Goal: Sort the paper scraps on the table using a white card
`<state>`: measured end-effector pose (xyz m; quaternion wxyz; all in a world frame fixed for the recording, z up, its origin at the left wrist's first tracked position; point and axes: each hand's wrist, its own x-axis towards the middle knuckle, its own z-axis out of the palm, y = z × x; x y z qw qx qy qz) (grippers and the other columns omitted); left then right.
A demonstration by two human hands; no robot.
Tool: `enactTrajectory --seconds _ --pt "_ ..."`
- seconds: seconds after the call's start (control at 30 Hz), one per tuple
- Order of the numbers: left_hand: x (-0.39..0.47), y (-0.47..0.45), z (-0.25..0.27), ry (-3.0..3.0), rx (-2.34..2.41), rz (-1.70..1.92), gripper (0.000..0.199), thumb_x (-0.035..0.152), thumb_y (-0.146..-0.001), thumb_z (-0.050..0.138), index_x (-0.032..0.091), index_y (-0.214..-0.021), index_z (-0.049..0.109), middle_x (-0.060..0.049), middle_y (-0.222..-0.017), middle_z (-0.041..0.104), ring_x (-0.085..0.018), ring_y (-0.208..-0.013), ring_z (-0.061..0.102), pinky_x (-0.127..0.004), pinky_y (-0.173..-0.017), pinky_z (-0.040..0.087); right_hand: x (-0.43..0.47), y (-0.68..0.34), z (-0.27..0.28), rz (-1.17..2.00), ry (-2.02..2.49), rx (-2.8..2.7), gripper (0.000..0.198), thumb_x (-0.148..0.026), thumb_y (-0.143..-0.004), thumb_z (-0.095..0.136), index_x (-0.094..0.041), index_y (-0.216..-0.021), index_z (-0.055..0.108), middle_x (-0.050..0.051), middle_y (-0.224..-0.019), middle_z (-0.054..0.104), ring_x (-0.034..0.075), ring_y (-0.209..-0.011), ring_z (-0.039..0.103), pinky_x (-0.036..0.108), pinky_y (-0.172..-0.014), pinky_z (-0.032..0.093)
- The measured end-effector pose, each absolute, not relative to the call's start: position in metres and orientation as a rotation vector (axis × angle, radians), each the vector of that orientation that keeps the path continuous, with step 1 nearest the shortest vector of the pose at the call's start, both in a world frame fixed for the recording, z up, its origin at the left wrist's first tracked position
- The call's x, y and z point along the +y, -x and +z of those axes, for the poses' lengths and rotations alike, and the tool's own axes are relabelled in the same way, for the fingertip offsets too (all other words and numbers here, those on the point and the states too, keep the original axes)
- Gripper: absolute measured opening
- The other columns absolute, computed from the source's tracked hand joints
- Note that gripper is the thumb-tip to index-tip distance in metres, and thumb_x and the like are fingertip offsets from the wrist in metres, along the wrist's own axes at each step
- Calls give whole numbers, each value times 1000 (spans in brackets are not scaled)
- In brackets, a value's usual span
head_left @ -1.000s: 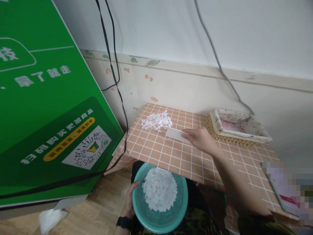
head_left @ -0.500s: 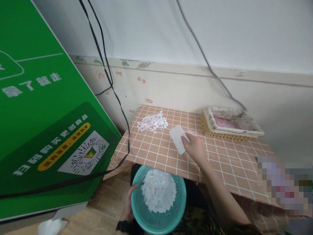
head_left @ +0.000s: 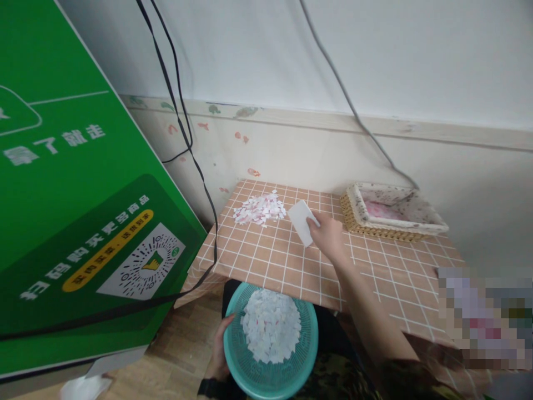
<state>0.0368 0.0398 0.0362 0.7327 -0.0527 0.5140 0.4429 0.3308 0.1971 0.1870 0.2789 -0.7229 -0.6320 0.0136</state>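
My right hand (head_left: 327, 233) is closed around the edge of a flat white card (head_left: 303, 222), held tilted above the checked tablecloth. A loose pile of small white and pinkish paper slips (head_left: 260, 208) lies just left of the card, near the table's back left. At the table's front edge, my left hand (head_left: 220, 341) grips the rim of a turquoise plastic basket (head_left: 235, 364) over my lap. Many white paper slips (head_left: 271, 325) fill its middle. Most of the left fingers are hidden by the basket.
A cloth-lined wicker basket (head_left: 385, 233) with something pink inside stands at the table's back right. On the left, a large green panel (head_left: 83, 194) with a QR code leans in, and a black cable (head_left: 216, 222) hangs before the table's left edge. A grey cable (head_left: 353, 111) runs down the wall.
My right hand and the white card have moved slightly away from me, toward the back of the table. The left hand and the turquoise basket have stayed nearly still.
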Motion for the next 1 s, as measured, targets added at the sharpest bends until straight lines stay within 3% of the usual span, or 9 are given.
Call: enactTrajectory --seconds 0.17,0.37,0.7,1.0 --pt "38 -30 21 101 1028 954 21 26 -69 66 9 -80 72 -14 -77 76 -37 -89 68 -51 -82 50 234 -328 190 32 1949 -1797 34 -29 -86 43 -20 -107 68 10 -89 72 25 -79 65 31 -67 42" --pt "38 -25 7 98 993 950 22 27 -71 66 9 -82 72 -13 -77 76 -34 -86 69 -48 -80 52 233 -337 212 105 1804 -2100 28 -29 -84 48 -22 -96 72 6 -84 73 21 -76 65 26 -65 40" --pt "37 -26 12 85 969 950 24 27 -74 64 7 -85 72 -13 -78 76 -30 -78 71 -42 -77 53 211 -323 211 273 1757 -2029 31 -28 -85 47 -23 -105 71 5 -89 73 20 -77 66 26 -65 42" --pt "37 -25 9 107 954 946 23 28 -74 64 9 -84 72 -11 -78 76 -30 -78 70 -44 -77 53 193 -321 210 157 1783 -2006 31 -30 -85 48 -23 -106 70 7 -93 73 22 -78 66 28 -67 42"
